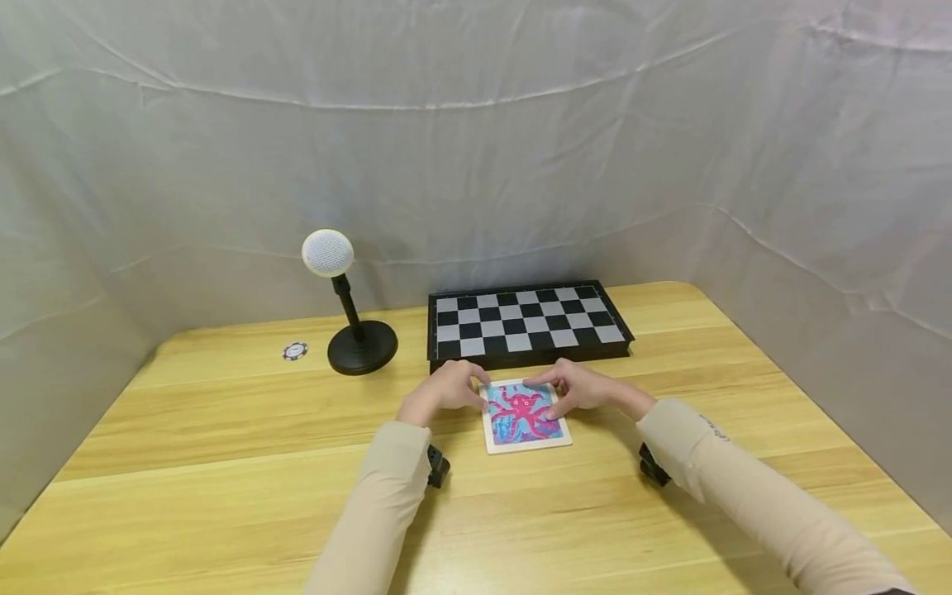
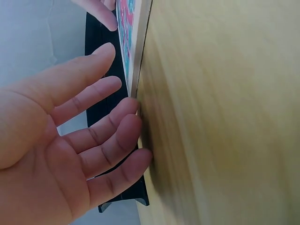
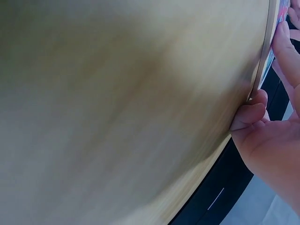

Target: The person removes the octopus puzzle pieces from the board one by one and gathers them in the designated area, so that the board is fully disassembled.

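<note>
A: Start with the head view. Where is the white-framed octopus picture (image 1: 523, 413)?
B: Flat on the wooden table (image 1: 223, 496), just in front of the chessboard (image 1: 524, 318). The left hand (image 1: 448, 386) is at its left edge, the right hand (image 1: 586, 388) at its upper right. A poker chip (image 1: 295, 351) lies well apart, so nothing small is in the way.
A: How would you handle it?
B: By the white border. The right thumb is over the printed face, so I'd press lightly there.
A: And the left wrist view?
B: The left hand is loose, palm showing, fingers gently bent and gripping nothing. One fingertip lies at the frame's corner; the thumb is apart from it. That suits a light, steadying touch; hooking fingers underneath could tip the frame.
A: The right wrist view?
B: The thumb rests on the picture near its border, and the lower fingers bend in by a corner. I can't tell whether they pinch the frame or merely touch it. For a square position, I'd balance the pressure from both sides and avoid bumping the chessboard.
</note>
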The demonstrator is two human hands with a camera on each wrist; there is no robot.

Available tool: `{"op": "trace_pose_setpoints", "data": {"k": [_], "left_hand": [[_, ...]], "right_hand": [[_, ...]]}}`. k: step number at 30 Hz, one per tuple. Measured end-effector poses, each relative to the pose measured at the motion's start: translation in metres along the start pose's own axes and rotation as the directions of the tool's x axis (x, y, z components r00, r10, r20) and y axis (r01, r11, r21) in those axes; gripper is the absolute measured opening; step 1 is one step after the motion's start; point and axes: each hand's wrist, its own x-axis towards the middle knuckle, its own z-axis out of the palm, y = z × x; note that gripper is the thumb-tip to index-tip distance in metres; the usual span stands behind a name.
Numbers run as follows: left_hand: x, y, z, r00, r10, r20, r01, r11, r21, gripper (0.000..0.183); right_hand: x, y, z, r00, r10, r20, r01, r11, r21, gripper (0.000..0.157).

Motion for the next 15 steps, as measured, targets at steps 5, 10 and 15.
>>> {"op": "trace_pose_setpoints", "data": {"k": [5, 10, 15], "left_hand": [[0.0027, -0.0004, 0.0020, 1.000, -0.013, 0.001, 0.013, 1.000, 0.006, 0.033], [0.0046, 0.0016, 0.0029, 1.000, -0.005, -0.008, 0.005, 0.999, 0.050, 0.030], [0.0062, 0.0038, 0.0039, 1.000, -0.006, -0.005, 0.006, 0.999, 0.050, 0.031]], "right_hand": [[-0.0002, -0.0013, 0.0004, 1.000, 0.016, 0.004, -0.016, 1.000, 0.002, 0.054], [0.0000, -0.0009, 0.0002, 1.000, 0.025, 0.002, -0.025, 1.000, -0.001, 0.054], [0.0016, -0.0002, 0.0004, 1.000, 0.021, 0.005, -0.021, 1.000, -0.012, 0.053]]}}
